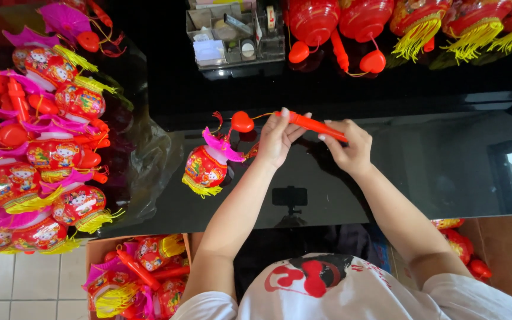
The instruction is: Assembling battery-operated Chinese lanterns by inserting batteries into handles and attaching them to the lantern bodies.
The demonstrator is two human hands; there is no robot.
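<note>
Black glossy table (422,172) is bearing one small lantern (207,167). Left hand (277,139) and right hand (348,145) are both gripping the orange stick (315,125).

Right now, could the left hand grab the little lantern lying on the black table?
Probably yes. The lantern lies just beside the left hand on the black table, with nothing between them. But that hand and the right hand are both gripping the red stick, so it would need to let go first.

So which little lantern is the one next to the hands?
The red toy lantern with the pink top, lying alone on the black table beside the left hand. The others are heaped at the left, far side or in the box.
</note>
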